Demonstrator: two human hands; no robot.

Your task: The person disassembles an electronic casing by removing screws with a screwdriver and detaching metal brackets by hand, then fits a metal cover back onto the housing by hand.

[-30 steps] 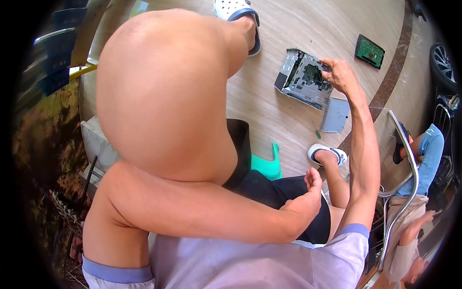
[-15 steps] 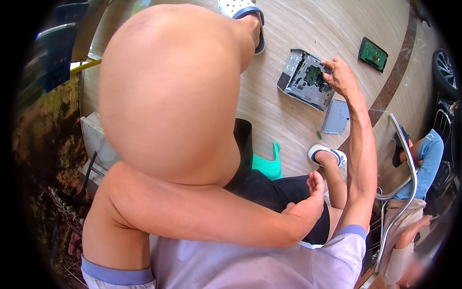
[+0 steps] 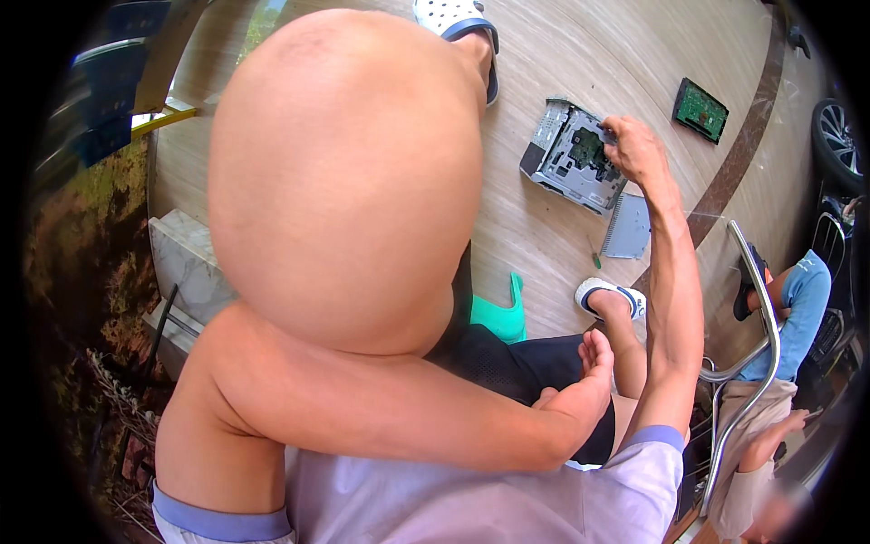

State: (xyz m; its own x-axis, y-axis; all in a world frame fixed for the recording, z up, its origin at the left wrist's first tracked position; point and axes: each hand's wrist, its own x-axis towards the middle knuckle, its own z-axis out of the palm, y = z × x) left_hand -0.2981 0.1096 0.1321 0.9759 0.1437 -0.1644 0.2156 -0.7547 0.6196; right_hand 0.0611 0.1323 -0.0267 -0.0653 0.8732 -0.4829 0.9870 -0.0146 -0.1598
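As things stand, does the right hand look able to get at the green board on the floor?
Probably yes: only bare floor shows between the right hand and the green board. The hand is at the device's edge, so it would likely have to leave that first.

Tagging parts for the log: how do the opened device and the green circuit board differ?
The opened device is mostly grey; the green circuit board is mostly green with a dark edge. The device looks larger, the board smaller. The right hand is at the device's edge; the board lies apart. Both are on the floor.
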